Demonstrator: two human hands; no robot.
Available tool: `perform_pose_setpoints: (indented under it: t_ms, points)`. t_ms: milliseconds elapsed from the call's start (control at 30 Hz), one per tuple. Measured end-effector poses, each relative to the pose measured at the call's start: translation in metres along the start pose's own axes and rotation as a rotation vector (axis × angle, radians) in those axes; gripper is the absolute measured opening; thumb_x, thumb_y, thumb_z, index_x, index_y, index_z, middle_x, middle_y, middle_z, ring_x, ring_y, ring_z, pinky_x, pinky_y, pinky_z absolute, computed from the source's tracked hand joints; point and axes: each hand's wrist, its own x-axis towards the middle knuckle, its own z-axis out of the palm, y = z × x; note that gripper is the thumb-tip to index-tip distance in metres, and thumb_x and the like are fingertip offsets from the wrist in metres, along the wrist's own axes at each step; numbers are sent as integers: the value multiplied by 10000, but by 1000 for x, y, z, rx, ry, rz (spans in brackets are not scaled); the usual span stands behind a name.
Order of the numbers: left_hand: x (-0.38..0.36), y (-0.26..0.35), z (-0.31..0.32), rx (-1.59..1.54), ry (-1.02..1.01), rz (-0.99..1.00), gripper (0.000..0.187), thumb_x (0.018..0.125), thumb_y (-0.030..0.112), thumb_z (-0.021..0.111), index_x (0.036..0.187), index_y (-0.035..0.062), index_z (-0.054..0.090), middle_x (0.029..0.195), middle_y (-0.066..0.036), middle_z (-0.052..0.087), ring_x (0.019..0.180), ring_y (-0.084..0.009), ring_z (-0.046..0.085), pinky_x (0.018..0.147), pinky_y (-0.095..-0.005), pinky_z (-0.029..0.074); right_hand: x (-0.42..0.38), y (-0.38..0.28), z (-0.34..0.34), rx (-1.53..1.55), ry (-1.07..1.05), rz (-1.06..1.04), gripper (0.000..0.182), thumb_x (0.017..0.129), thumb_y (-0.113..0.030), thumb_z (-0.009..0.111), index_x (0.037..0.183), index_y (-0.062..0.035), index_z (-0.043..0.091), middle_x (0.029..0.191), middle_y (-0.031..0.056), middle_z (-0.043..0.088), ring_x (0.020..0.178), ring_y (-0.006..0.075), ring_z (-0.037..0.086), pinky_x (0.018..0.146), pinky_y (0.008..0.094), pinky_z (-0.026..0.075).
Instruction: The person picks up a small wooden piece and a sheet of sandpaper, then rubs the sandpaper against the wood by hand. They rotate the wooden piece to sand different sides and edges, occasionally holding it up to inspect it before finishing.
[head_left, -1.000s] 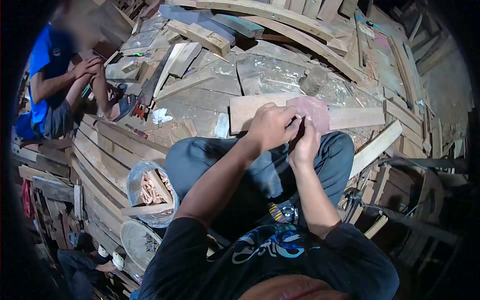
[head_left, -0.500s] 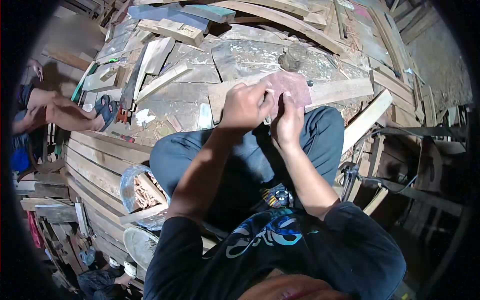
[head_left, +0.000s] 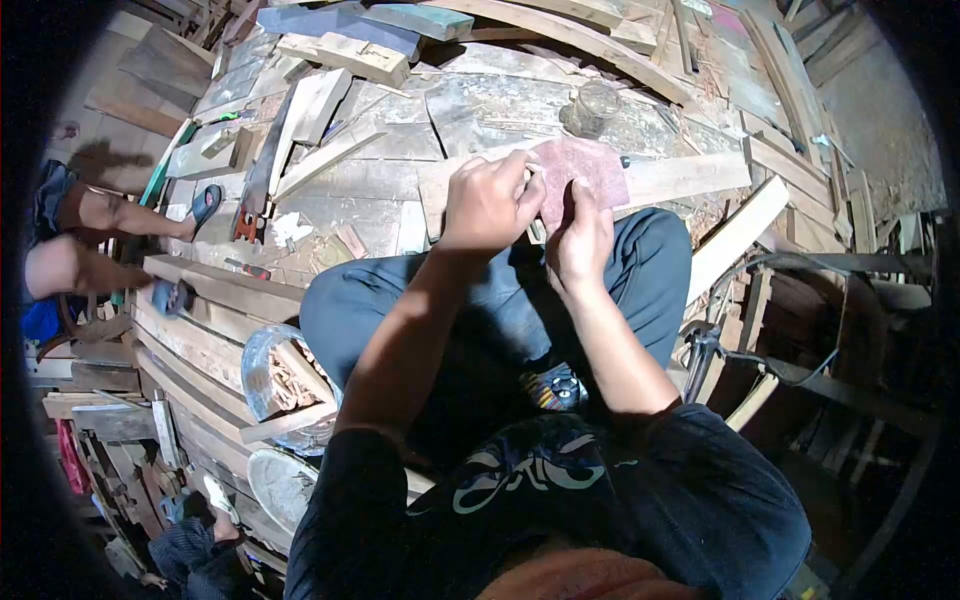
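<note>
A reddish-pink sheet of sandpaper is held up in front of my crossed legs. My right hand grips its lower edge, thumb on the near face. Beside the sheet's left edge, my left hand is closed, thumb and fingers pinched together. Whatever is in that pinch is mostly covered by the fingers. Beyond both hands lies a flat pale board, partly hidden by the sandpaper and my left hand.
A glass jar stands past the sandpaper. A handsaw and a screwdriver lie to the left. Near my left knee is a bucket of wood scraps. Another person's leg is at far left; curved timbers lie ahead.
The sandpaper has shifted slightly right and shows more of its face, while my hands stay close together. At far left, the other person's legs have moved apart, one foot swinging nearer.
</note>
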Motion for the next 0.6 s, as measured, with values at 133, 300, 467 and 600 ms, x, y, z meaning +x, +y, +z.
perform_pose_setpoints:
  t_ms: [133, 300, 467, 600]
  points:
    - [-4, 9, -2, -86, -64, 79, 170, 796, 162, 694, 759, 38, 583, 581, -130, 561, 562, -337, 580, 554, -430, 455, 6, 5, -15, 52, -111, 28, 273, 990, -124, 512, 1240, -13, 523, 1153, 102, 602, 1052, 198, 598, 904, 318, 490]
    - [1, 8, -8, -68, -131, -125, 178, 805, 196, 663, 816, 33, 593, 639, -159, 616, 625, -370, 617, 630, -465, 484, 3, 9, -4, 57, 36, 0, 241, 991, -120, 503, 1204, -10, 534, 1120, 98, 619, 1019, 189, 609, 824, 319, 517]
    - [-2, 4, -1, -6, -18, 75, 145, 775, 177, 696, 827, 59, 630, 597, -128, 566, 574, -336, 585, 563, -430, 469, 2, 3, -4, 48, 10, 64, 244, 1004, -101, 472, 1226, -4, 489, 1178, 103, 581, 1059, 192, 595, 875, 324, 517]
    - [0, 1, -2, -12, -17, -4, 153, 784, 188, 690, 841, 61, 628, 601, -131, 575, 576, -339, 586, 575, -439, 471, 5, 8, -6, 64, 13, 59, 245, 1000, -100, 469, 1228, -15, 494, 1181, 112, 583, 1054, 194, 597, 881, 312, 511]
